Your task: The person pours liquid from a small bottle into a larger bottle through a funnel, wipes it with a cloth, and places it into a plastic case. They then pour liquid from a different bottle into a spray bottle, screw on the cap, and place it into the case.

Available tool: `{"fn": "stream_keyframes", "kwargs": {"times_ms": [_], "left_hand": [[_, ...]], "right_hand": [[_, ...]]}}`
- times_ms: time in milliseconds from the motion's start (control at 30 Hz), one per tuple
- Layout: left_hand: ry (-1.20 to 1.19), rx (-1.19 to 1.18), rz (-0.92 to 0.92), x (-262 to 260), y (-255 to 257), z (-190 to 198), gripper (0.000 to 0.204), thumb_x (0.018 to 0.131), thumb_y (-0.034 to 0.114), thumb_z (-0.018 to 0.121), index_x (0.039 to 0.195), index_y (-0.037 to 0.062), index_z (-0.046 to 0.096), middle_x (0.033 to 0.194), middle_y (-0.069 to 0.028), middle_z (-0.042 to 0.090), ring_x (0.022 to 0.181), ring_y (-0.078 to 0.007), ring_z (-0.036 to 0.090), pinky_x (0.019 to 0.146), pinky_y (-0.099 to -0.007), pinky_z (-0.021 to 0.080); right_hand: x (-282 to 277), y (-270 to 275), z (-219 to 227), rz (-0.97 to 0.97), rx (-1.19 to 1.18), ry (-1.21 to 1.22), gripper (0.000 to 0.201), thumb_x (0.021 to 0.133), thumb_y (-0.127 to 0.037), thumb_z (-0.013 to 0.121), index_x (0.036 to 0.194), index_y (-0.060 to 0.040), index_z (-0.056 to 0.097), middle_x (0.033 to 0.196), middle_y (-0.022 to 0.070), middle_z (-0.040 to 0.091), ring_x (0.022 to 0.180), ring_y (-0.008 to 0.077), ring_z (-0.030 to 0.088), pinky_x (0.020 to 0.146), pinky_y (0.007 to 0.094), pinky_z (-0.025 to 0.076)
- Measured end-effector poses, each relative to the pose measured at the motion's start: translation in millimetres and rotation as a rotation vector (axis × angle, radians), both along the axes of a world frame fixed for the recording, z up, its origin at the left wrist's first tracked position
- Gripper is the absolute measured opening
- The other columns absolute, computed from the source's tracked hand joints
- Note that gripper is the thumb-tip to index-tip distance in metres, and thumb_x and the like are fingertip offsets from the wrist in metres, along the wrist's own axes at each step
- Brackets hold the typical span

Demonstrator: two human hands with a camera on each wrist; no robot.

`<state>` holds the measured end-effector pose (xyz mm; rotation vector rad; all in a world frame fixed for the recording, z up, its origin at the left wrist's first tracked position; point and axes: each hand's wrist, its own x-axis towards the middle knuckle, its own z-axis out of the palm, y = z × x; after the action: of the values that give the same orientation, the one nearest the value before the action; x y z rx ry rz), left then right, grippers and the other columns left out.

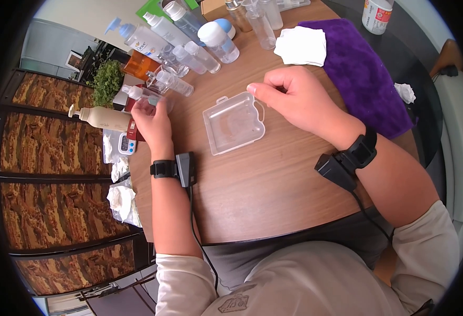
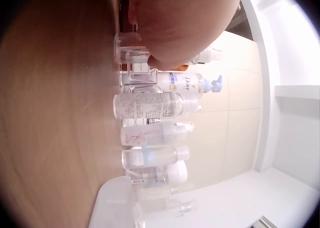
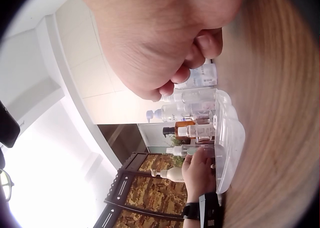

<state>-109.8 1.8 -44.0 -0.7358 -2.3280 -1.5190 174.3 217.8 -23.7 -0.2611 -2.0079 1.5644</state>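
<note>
My left hand (image 1: 153,125) is at the left side of the table, its thumb and fingers round a clear spray bottle (image 1: 135,91) with a white pump top. In the left wrist view that hand hides much of the bottle (image 2: 128,47). My right hand (image 1: 301,100) hovers with loosely curled fingers and nothing visible in them. Its thumb tip overlaps the far corner of a clear plastic case (image 1: 231,149) in the head view. In the right wrist view the case (image 3: 231,147) lies on the wood, a little apart from the right fingers (image 3: 192,57).
Several clear bottles (image 1: 174,83) and a Dove pump bottle (image 1: 142,41) stand along the back. A beige pump bottle (image 1: 105,118) and a small timer (image 1: 127,143) are at the left. White cloth (image 1: 301,46) and a purple towel (image 1: 355,68) lie at the right.
</note>
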Motion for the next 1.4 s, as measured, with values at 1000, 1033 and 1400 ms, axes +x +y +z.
{"fn": "stream_keyframes", "kwargs": {"times_ms": [1000, 1033, 1400], "left_hand": [[-0.122, -0.276, -0.768, 122, 25, 62, 0.038, 0.083, 0.014, 0.091, 0.113, -0.0043, 0.077, 0.094, -0.0051, 0.078, 0.085, -0.0097, 0.068, 0.078, -0.0276, 0.055], [-0.122, -0.278, -0.77, 122, 24, 62, 0.038, 0.083, 0.014, 0.091, 0.113, -0.0043, 0.077, 0.094, -0.0051, 0.078, 0.085, -0.0097, 0.068, 0.078, -0.0276, 0.055], [-0.073, -0.329, -0.681, 120, 23, 62, 0.043, 0.081, 0.017, 0.094, 0.114, -0.0058, 0.077, 0.095, -0.0079, 0.079, 0.085, -0.0109, 0.07, 0.078, -0.0271, 0.056]], "right_hand": [[6, -10, 3, 0.077, 0.163, 0.255, 0.033, 0.099, -0.019, 0.076, 0.122, -0.0072, 0.055, 0.093, 0.0077, 0.067, 0.073, 0.021, 0.065, 0.068, 0.0353, 0.052], [3, -10, 1, 0.074, 0.162, 0.255, 0.033, 0.099, -0.019, 0.076, 0.122, -0.0072, 0.055, 0.093, 0.0077, 0.067, 0.073, 0.021, 0.065, 0.068, 0.0353, 0.052], [9, 2, 11, 0.166, 0.038, 0.013, 0.051, 0.097, -0.008, 0.075, 0.145, -0.0071, 0.056, 0.127, 0.0067, 0.061, 0.105, 0.0136, 0.062, 0.095, 0.0323, 0.052]]}}
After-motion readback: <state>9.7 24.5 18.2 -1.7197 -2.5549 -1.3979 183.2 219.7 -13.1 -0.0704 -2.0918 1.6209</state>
